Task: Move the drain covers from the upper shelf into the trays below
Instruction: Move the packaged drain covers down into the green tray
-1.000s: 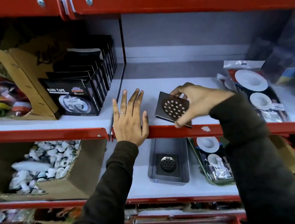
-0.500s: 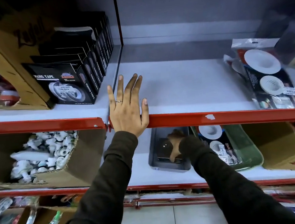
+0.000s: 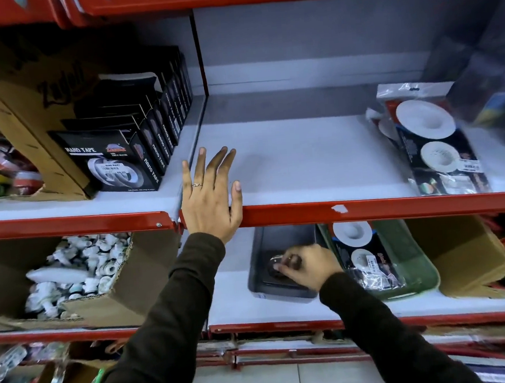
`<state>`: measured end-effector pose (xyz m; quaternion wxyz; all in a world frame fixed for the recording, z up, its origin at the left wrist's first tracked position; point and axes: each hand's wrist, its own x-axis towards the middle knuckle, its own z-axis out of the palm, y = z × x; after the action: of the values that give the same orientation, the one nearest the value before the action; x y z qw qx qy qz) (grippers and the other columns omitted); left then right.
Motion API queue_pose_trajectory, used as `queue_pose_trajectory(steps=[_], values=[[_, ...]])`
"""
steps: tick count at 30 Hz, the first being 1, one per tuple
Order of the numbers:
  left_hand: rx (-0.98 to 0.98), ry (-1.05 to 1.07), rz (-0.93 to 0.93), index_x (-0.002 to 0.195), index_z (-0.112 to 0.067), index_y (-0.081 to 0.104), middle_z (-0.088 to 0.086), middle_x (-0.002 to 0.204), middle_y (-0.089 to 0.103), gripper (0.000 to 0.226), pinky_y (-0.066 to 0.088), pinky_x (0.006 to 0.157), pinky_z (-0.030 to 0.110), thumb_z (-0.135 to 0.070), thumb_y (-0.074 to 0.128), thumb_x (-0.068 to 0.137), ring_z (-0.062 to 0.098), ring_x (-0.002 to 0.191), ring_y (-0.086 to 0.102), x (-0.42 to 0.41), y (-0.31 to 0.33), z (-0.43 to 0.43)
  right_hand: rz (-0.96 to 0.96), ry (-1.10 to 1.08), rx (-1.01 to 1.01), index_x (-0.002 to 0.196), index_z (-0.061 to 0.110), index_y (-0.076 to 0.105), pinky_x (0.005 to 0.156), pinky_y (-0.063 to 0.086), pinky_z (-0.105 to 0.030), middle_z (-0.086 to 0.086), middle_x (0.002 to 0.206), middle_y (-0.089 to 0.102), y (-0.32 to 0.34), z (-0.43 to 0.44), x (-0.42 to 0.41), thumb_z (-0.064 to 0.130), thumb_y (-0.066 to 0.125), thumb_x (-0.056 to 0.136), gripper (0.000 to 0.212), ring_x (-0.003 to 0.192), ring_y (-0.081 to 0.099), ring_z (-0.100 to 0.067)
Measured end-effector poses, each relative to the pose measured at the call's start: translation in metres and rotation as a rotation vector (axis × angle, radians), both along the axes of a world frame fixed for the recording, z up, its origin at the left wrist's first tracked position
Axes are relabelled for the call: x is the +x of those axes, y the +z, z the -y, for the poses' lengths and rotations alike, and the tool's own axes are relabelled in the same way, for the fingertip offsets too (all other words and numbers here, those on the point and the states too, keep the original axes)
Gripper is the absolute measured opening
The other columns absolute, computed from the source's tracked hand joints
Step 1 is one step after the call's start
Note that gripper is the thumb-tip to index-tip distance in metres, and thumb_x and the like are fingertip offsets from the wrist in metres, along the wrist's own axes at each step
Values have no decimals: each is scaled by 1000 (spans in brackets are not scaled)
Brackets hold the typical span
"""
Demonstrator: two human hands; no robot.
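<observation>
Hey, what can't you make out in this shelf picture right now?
- Head view: the drain cover in the grey tray is mostly hidden by the right hand; the grip is unclear.
- Tray's back end is hidden behind the red shelf edge.
- Items at far right are blurred.

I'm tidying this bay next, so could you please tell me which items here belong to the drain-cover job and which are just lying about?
Part of the job:
- drain cover under the right hand
- grey tray
- packaged drain covers on the upper shelf
- green tray

Just lying about:
- nano tape boxes
- cardboard box of white fittings
</observation>
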<state>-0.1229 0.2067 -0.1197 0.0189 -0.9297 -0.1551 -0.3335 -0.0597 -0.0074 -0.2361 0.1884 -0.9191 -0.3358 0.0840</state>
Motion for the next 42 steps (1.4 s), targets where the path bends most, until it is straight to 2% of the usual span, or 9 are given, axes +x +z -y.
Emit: queue_pose_trajectory(steps=[5, 10, 13, 17, 22, 27, 34, 38, 42], values=[[-181, 28, 17, 150, -18, 37, 0, 152, 46, 62, 7, 126, 52, -51, 27, 99, 24, 151, 30, -3, 13, 36, 396, -45, 645, 51, 24, 40, 45, 38, -25, 9, 43, 37, 72, 57, -15, 51, 65, 88, 52, 41, 38, -6], [-343, -79, 47, 141, -28, 50, -6, 143, 56, 53, 12, 123, 57, -52, 29, 98, 22, 139, 45, 48, 49, 151, 566, -351, 752, 85, 23, 64, 77, 48, -44, -3, 85, 65, 159, 141, 51, 37, 52, 97, 22, 82, 60, -27], [-449, -145, -154, 133, -26, 61, -4, 144, 56, 50, 4, 125, 56, -49, 33, 98, 22, 138, 46, 95, 65, 215, 408, -722, 378, 131, 19, 58, 109, 29, -51, -12, 137, 54, 177, 195, 104, 37, 49, 97, 39, 128, 47, -35], [-533, -100, -503, 111, -16, 71, 10, 128, 62, 51, -3, 124, 56, -44, 30, 100, 34, 129, 50, 131, 67, 268, 146, -733, 0, 130, 19, 61, 117, 20, -55, -16, 144, 50, 173, 221, 136, 41, 44, 97, 43, 136, 42, -36], [-603, -29, -318, 112, -25, 73, 7, 124, 64, 35, 33, 115, 45, -33, 45, 92, 36, 122, 55, 141, 75, 291, -228, -532, 562, 102, 24, 71, 113, 38, -47, -11, 126, 69, 191, 233, 151, 21, 51, 96, 22, 123, 58, -32], [-1088, -93, -221, 115, -17, 73, 8, 126, 69, 29, 48, 104, 31, -23, 58, 91, 30, 116, 63, 140, 71, 302, -109, -645, 14, 123, 16, 61, 117, 24, -51, -20, 137, 56, 180, 246, 164, 46, 54, 85, 49, 133, 46, -38], [-1488, -203, -38, 97, -6, 70, 13, 101, 72, 11, 62, 63, 24, -11, 61, 91, 21, 75, 70, 126, 87, 300, -327, -454, 819, 96, 3, 74, 87, 54, -25, -7, 94, 69, 189, 279, 168, 10, 73, 84, 14, 86, 65, -18], [-1626, -387, -477, 90, -12, 65, 7, 85, 73, 9, 63, 62, 27, -4, 61, 93, 16, 67, 74, 69, 80, 288, -814, -64, 874, 94, 10, 72, 63, 57, -20, -4, 88, 77, 182, 323, 143, -10, 66, 79, 25, 77, 69, -17], [-1644, -410, -1122, 103, 3, 71, 19, 95, 78, 17, 63, 82, 30, 5, 57, 93, 20, 84, 79, 28, 16, 292, -1116, 239, 432, 119, 9, 67, 84, 58, -28, -16, 116, 72, 128, 354, 114, -12, 68, 77, 46, 100, 71, -24]])
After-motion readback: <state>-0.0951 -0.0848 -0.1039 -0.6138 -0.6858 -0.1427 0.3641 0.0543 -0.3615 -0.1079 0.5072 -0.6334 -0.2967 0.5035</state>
